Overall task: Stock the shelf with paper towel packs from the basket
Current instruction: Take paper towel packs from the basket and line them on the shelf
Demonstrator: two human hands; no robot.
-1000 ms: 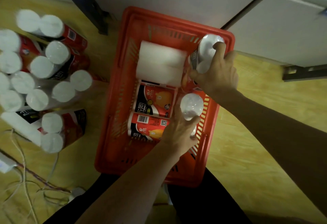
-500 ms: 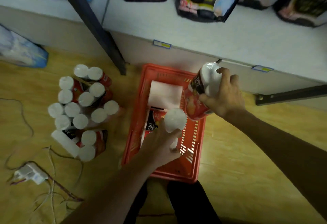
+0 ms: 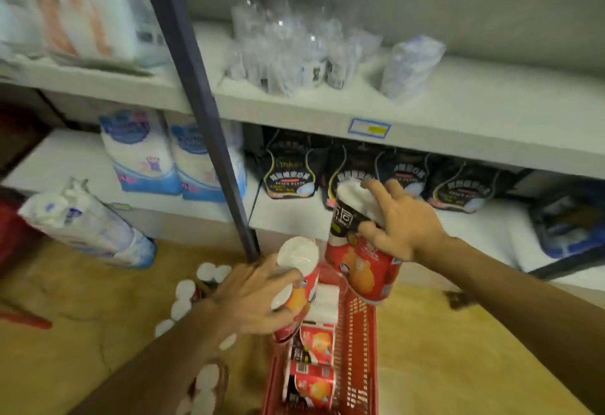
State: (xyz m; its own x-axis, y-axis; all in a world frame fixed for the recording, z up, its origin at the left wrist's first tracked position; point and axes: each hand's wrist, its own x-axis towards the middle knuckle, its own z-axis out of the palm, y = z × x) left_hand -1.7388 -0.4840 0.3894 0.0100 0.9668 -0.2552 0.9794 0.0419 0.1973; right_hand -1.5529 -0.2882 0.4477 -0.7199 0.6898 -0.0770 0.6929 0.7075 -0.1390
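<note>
now each hand's grip holds 1 pack: left hand (image 3: 248, 296), right hand (image 3: 406, 221).

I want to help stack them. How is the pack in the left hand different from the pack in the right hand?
The left hand holds its pack lower, just above the red basket; the right hand holds its pack higher, in front of the shelf. The left hand's pack shows mostly its white end, while the right hand's pack shows a black band and more of its red wrapper. Both are red-wrapped with an orange picture, each gripped near the top.
</note>
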